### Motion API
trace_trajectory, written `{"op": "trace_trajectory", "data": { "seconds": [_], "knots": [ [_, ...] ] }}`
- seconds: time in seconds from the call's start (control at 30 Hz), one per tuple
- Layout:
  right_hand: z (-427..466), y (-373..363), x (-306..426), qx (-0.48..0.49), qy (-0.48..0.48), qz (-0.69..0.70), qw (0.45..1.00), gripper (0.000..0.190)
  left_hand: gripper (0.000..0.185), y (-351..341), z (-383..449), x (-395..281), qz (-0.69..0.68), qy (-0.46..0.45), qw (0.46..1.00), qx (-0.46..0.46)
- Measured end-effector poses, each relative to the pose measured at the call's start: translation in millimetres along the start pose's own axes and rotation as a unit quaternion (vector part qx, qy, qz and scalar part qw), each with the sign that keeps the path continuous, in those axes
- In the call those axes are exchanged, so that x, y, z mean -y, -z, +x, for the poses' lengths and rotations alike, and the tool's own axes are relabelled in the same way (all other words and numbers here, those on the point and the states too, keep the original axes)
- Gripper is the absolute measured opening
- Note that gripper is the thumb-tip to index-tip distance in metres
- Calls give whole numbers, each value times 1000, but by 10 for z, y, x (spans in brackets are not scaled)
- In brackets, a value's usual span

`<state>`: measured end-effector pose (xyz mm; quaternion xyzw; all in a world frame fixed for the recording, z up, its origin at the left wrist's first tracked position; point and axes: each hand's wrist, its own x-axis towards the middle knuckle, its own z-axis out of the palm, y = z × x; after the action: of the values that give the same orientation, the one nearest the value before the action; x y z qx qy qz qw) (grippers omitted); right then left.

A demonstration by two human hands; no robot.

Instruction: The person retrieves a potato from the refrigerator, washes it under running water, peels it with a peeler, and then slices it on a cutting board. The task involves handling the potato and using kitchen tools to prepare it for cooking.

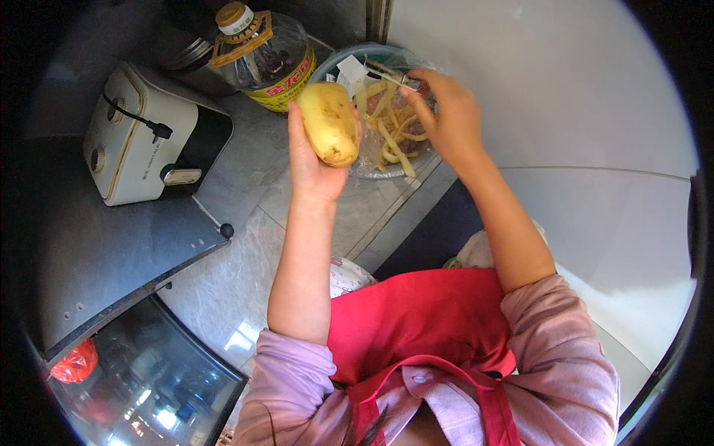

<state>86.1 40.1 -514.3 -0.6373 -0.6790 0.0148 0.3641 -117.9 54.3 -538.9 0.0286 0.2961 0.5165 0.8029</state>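
Observation:
A large potato (pixel 327 125) rests in my left hand (pixel 317 181), whose fingers wrap it from below and both sides. Pale peeled flesh shows over much of it, with brownish skin and dark spots left on the side and lower end. My right hand (pixel 454 120) grips a peeler (pixel 392 74) between thumb and fingers, to the right of the potato and apart from it. A pale strip seems to lie along the peeler. Beneath that hand, a basin (pixel 382 175) lined with clear plastic holds several potato peels (pixel 394 142) and a white paper scrap (pixel 352 71).
Behind the potato stands a large cooking oil bottle (pixel 268 61) with a yellow handle. An appliance (pixel 142 136) with knobs and a loose plug (pixel 162 131) sits on a dark shelf (pixel 128 251) at left. A white panel (pixel 558 100) borders the basin's right side.

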Motion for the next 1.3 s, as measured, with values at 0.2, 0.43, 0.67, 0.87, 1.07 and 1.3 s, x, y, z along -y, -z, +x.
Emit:
{"op": "trace_trajectory", "data": {
  "seconds": [0.2,0.43,0.67,0.87,1.07,1.3],
  "knots": [
    [33,73,95,5,-13,110,994,34,65,-13,-9,54,-8,19,1000,13],
    [-199,13,458,191,68,49,978,44,62,-4,31,123,20,-28,999,20],
    [-66,-63,278,171,-40,28,984,43,61,-190,-200,194,40,64,997,-2],
    [-83,-300,140,192,-110,39,974,45,71,-23,-247,148,72,89,993,26],
    [-150,-276,63,279,-128,-96,947,39,78,-26,-344,34,-17,101,989,109],
    [-189,-35,-105,192,-34,-199,960,28,65,-16,-234,16,32,11,999,36]
  ]
}}
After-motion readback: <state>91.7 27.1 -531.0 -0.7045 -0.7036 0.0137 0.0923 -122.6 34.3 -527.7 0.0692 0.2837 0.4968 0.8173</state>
